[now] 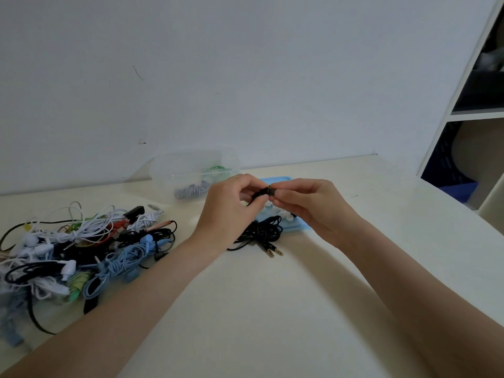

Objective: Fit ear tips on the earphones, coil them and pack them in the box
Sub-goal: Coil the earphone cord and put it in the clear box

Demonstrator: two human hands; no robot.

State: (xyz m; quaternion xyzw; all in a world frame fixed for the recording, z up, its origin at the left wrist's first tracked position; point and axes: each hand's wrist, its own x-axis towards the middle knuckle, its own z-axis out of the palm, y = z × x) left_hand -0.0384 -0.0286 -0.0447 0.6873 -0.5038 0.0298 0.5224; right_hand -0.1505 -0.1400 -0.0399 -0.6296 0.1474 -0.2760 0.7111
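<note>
I have both hands raised just above the table (272,309), meeting at the middle. My left hand (227,207) has its fingers curled in tight, thumb and forefinger pinching a small black earbud (264,191). My right hand (308,205) comes in from the other side, fingers also curled, its fingertips (275,199) pressed against the same earbud; they sit close together with almost no gap. I cannot tell whether an ear tip is between them, as the fingers hide that spot.

The black cable (261,231) hangs down from the earbud and lies in a loose bundle on the table just under my hands, with two gold plugs (274,252) pointing toward me. Beneath my right hand lies a blue tray (296,227) holding small white ear tips (283,214). Behind my left hand, near the wall, stands a clear plastic box (195,175) with a few coiled earphones inside, blue and green ones. Well off to the left, a tangled pile of earphones (81,249) in white, blue, black, green and red lies on the table.
</note>
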